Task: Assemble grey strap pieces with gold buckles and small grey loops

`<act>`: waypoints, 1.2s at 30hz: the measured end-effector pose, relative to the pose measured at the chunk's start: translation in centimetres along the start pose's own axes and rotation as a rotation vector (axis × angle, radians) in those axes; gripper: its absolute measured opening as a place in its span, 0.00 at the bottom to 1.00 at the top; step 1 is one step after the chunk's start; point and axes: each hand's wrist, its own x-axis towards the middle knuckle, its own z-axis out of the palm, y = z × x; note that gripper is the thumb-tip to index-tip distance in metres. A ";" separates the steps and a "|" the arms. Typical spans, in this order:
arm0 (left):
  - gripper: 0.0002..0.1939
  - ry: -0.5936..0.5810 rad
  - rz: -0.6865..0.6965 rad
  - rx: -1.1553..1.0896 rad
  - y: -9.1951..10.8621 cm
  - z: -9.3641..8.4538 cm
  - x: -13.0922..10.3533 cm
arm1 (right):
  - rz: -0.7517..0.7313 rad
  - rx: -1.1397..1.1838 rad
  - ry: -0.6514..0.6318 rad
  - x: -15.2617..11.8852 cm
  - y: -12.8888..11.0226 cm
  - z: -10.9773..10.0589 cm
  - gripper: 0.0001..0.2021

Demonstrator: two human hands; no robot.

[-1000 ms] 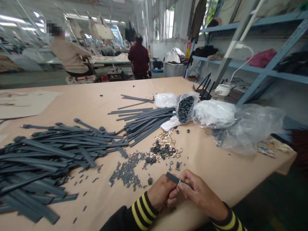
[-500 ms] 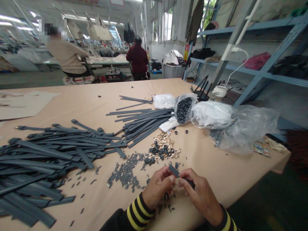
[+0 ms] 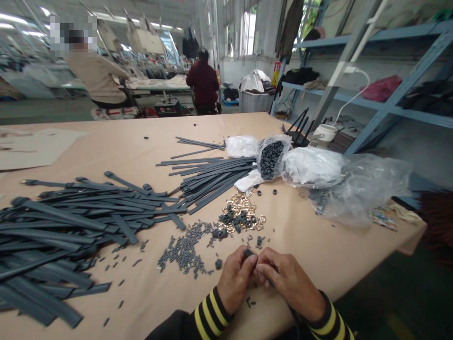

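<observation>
My left hand (image 3: 236, 274) is closed on a dark grey strap (image 3: 248, 253), whose end shows above the thumb. Right against it, my right hand (image 3: 288, 282) pinches the same strap, which passes under that hand towards the table's front edge. The fingers hide most of what lies between them. Just beyond my hands are gold metal buckles (image 3: 250, 205) mixed with dark loops (image 3: 239, 220). A heap of small dark grey pieces (image 3: 184, 250) lies to the left of them.
Finished-looking straps (image 3: 71, 222) pile up at the left, with plain strips (image 3: 212, 182) behind the buckles. Plastic bags (image 3: 313, 167), one filled with dark loops (image 3: 271, 160), stand at the back right. Two people sit in the background, near a grey bin (image 3: 255, 101).
My hands have come closer together, and the strap end above my left hand shows less. A length of strap now shows below my right hand.
</observation>
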 end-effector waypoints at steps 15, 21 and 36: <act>0.09 -0.085 -0.022 -0.152 -0.4 0.4 -0.1 | 0.077 0.169 0.035 0.2 1.0 0.5 0.09; 0.11 -0.048 -0.026 -0.184 0.0 0.3 0.0 | 0.015 0.054 -0.012 0.6 0.6 0.0 0.09; 0.15 -0.263 -0.287 -0.512 0.0 -1.6 0.9 | -0.331 -0.272 0.197 0.4 0.6 0.4 0.07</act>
